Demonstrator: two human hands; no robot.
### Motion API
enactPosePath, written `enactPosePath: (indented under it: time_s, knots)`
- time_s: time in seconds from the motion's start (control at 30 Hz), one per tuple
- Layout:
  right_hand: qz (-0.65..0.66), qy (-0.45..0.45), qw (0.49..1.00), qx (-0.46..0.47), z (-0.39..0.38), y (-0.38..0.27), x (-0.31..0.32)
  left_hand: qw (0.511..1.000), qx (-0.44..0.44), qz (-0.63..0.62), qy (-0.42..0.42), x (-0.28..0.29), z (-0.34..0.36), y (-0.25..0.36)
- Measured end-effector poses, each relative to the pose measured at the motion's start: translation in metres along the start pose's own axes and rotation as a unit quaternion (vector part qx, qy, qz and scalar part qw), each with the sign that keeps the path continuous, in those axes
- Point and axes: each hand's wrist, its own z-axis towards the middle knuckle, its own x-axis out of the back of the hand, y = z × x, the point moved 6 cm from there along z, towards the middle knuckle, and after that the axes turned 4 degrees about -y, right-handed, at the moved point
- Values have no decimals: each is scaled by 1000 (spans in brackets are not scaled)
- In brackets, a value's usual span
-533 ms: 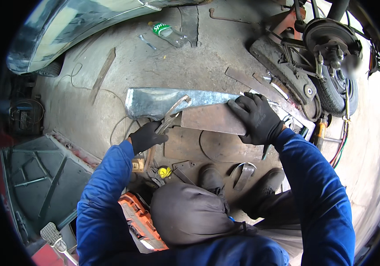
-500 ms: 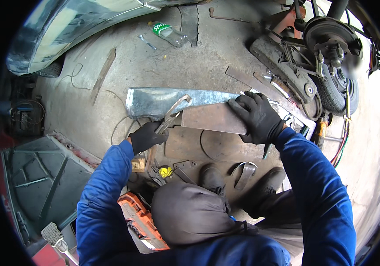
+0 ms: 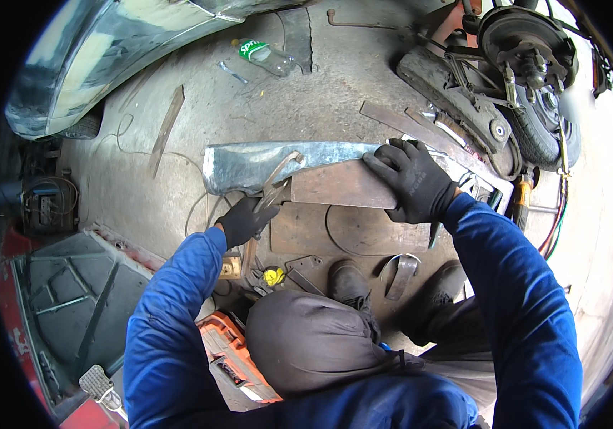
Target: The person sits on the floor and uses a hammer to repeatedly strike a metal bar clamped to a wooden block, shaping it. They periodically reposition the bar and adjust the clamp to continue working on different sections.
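My left hand [image 3: 247, 220], in a black glove, is closed around the handles of locking pliers [image 3: 275, 187]. The pliers' curved jaw reaches over the long bluish-grey metal panel [image 3: 246, 163], by the left end of a flat brown metal sheet [image 3: 342, 186]. Whether the jaw is clamped tight I cannot tell. My gloved right hand [image 3: 415, 180] grips the right ends of the sheet and the panel together, thumb side toward the sheet. The sheet overlaps the near side of the panel. Under the right hand, the edges are hidden.
A brown board [image 3: 306, 232] lies below the work, near my shoes. Around it are a yellow tape measure [image 3: 273, 277], an orange toolbox [image 3: 231, 347] and a curved metal strip [image 3: 401, 277]. Ahead lies a plastic bottle [image 3: 271, 57]; a wheel hub [image 3: 528, 53] stands far right.
My left hand and the pliers' handles have shifted slightly right, toward the sheet. Both hands keep their hold, and the view has moved a little.
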Motion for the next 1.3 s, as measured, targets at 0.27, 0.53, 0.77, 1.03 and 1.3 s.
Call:
enactPosePath:
  time_s: [0.27,0.53,0.77,1.03,1.3]
  knots:
    - [9,-3,1000,2,1,2,-1,999,-31,-18,-15,0,2,0]
    - [12,-9,1000,5,3,-2,5,998,-63,-15,-6,0,1,3]
    - [45,121,991,49,8,-73,16,999,10,29,-9,2,-2,4]
    - [684,-18,724,-91,95,-250,-144,996,42,69,-29,5,-3,6]
    - [714,35,663,-224,166,-300,-193,990,83,109,-23,11,-2,8]
